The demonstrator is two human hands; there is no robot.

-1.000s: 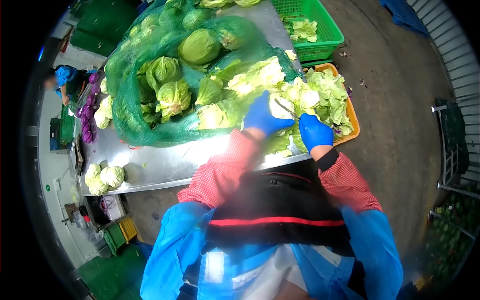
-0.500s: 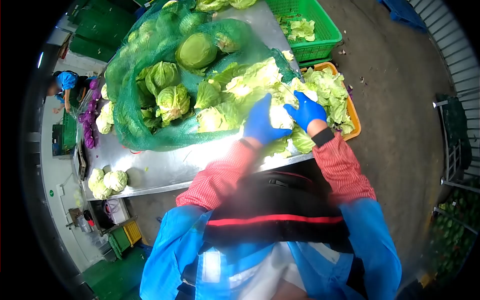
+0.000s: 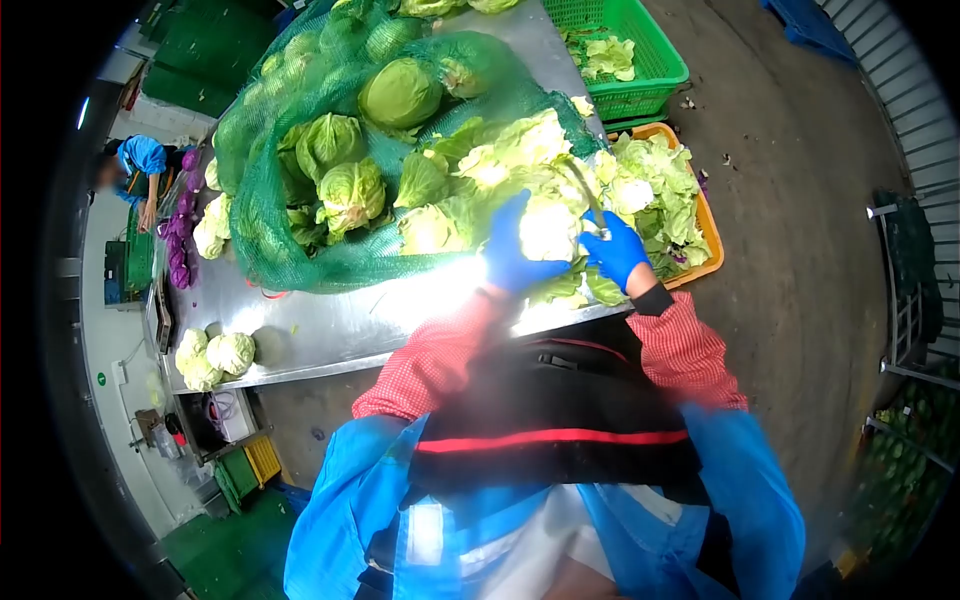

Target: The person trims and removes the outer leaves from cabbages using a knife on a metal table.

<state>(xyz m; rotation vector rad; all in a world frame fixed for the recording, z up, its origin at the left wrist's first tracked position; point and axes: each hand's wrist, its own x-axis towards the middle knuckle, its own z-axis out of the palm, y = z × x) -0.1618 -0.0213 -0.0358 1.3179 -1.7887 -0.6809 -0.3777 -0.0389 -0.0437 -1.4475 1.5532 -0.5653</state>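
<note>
My left hand (image 3: 515,250), in a blue glove, curves round the near-left side of a pale, trimmed cabbage (image 3: 549,232), its thumb along the bottom. In my right hand (image 3: 614,250), also blue-gloved, is a knife (image 3: 586,190) with a thin, slightly curved blade pointing up and away, close to the cabbage's right side. The handle is hidden in my closed fingers. Loose cabbage leaves (image 3: 530,140) lie beyond and around both hands. To the left, a green mesh bag (image 3: 330,275) spreads open with several whole cabbages (image 3: 400,93) in it.
At the right table edge stand an orange crate (image 3: 712,240) full of leaves and a green crate (image 3: 640,100). Trimmed cabbages (image 3: 231,353) sit at the left corner of the metal table (image 3: 330,330), purple cabbages (image 3: 180,225) farther back. Another person (image 3: 143,160) works at far left.
My right hand has lowered slightly and turned, and the knife blade now stands more upright and shows more clearly. My left hand stays at the cabbage.
</note>
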